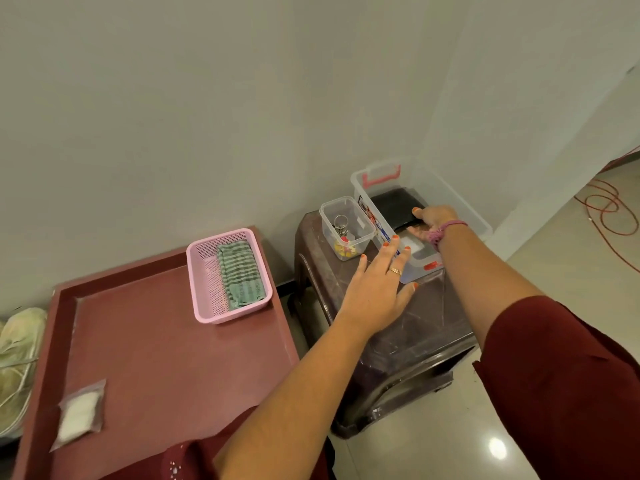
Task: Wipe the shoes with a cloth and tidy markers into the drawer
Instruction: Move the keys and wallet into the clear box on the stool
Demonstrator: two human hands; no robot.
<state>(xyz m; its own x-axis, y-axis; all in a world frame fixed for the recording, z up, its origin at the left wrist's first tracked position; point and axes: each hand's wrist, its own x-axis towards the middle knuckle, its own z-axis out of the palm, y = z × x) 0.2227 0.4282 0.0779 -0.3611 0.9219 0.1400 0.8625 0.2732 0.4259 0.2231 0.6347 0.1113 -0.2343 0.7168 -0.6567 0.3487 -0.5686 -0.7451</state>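
Cloth (240, 276) sits folded in the pink basket (200, 271), untouched; my left hand (379, 291) is spread flat, my right hand (430, 221) reaches into the clear bin (460, 202), grip unclear. Next, I judge, fetch the cloth.

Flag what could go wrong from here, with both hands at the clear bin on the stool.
1. The large clear bin sits at the far corner of the brown plastic stool; the right hand reaching inside could tip it or push it off the edge.
2. The left hand hovers beside the small clear container of keyrings and could knock it over.
3. The striped cloth lies untouched in the pink basket; wiping may be delayed.
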